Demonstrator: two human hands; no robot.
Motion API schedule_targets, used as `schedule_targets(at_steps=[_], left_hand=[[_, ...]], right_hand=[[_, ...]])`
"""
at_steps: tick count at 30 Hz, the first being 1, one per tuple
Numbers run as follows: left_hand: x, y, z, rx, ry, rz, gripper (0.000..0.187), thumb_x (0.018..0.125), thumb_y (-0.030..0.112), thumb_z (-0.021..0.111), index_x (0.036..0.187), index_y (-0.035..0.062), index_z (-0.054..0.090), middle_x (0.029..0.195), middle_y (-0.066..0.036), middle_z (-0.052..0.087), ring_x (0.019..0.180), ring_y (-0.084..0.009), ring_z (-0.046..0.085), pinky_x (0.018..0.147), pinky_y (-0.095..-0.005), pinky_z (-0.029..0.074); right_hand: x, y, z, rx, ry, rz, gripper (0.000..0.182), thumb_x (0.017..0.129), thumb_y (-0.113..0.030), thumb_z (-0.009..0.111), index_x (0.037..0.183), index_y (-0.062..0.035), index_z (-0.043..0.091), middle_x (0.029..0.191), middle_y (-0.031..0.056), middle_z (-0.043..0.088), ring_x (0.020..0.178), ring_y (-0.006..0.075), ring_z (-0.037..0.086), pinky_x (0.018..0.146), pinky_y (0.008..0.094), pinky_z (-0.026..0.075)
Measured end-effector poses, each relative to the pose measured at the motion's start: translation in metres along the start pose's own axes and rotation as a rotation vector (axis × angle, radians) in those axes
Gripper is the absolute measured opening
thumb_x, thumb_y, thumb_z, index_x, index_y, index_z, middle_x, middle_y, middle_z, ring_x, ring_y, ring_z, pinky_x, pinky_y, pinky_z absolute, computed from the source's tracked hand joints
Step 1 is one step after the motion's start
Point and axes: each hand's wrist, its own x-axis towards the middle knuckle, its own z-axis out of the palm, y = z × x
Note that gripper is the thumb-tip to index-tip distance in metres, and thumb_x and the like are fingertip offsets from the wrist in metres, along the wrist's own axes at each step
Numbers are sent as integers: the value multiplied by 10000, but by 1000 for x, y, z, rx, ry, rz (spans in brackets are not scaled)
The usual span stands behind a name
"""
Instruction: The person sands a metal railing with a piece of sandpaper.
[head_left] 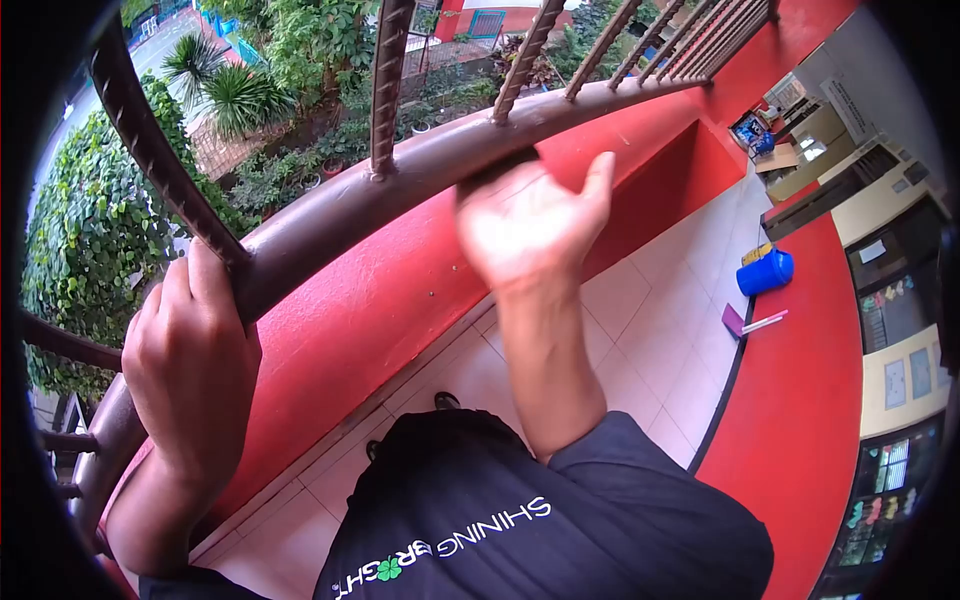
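Observation:
At the left, my left hand (pixel 195 350) is closed round the brown metal railing (pixel 340 215), its fingers beside the foot of a twisted upright bar (pixel 160 150). My right hand (pixel 530 230) is at the underside of the rail near the middle, palm toward the camera and thumb spread away. Its other fingers are hidden at a small dark patch (pixel 497 172) between palm and rail; whether that is an object or shadow is unclear. Below the rail runs a red wall (pixel 370 320).
Several twisted bars rise from the rail. Plants (pixel 90 240) grow beyond it. On the tiled floor (pixel 640 330) at the right are a blue bin (pixel 766 272) and a purple dustpan (pixel 733 321) with a pale handle. Windows line the far right.

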Motion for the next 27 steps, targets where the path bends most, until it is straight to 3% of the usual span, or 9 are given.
schedule_targets(at_steps=[3,6,9,11,13,17,21,23,27], left_hand=[[2,-1,2,21,23,24,213,939,81,649,1138,6,631,863,-129,664,767,-291,702,656,-387,572],[2,-2,-2,-5,12,27,182,947,87,644,1111,9,630,840,-118,662,754,-287,704,646,-385,573],[5,-1,-1,37,30,29,142,955,100,641,1071,21,626,814,-110,655,733,-273,706,630,-379,572],[5,-1,-1,38,59,44,114,960,109,640,1043,34,619,799,-104,648,720,-258,706,623,-373,571],[5,-2,-2,38,56,51,108,963,109,633,1042,35,626,789,-99,646,713,-248,706,622,-368,575],[5,1,1,78,78,33,117,969,112,612,1053,35,637,785,-89,646,698,-243,707,613,-361,579],[5,-2,1,78,54,49,118,939,87,612,1045,41,638,758,-70,627,696,-226,708,610,-355,577],[5,-3,1,60,49,67,72,940,86,609,1002,55,630,767,-65,631,693,-222,708,602,-350,575],[5,1,-1,99,58,40,35,939,78,606,912,81,584,762,-64,631,691,-218,708,621,-348,580]], right_hand=[[-40,49,3,167,-26,369,965,965,-770,422,1451,62,448,1464,236,534,1379,339,479,1248,504,282],[0,12,-11,158,-50,48,1028,977,-809,249,1470,79,407,1451,263,526,1369,365,483,1232,493,305],[-3,13,-9,-5,-37,-163,1027,972,-809,276,1503,64,381,1455,251,518,1369,367,477,1224,500,314],[-31,55,-15,269,-215,319,929,945,-810,404,1395,-6,514,1392,181,592,1289,314,540,1205,452,342],[-28,39,-16,125,-116,252,1081,948,-842,290,1527,69,341,1509,255,477,1398,376,446,1243,506,275],[-9,23,-15,46,-143,-98,1078,946,-846,302,1487,82,390,1412,259,541,1348,362,501,1228,504,307],[-55,64,-18,153,-348,488,1009,951,-805,398,1472,59,415,1515,254,490,1404,347,468,1246,515,273],[-26,34,1,91,-23,238,1013,944,-818,389,1477,43,414,1506,240,496,1387,348,482,1240,517,282],[-30,57,-1,62,-35,-19,1014,930,-833,388,1465,27,431,1450,224,531,1347,354,509,1230,507,301]])
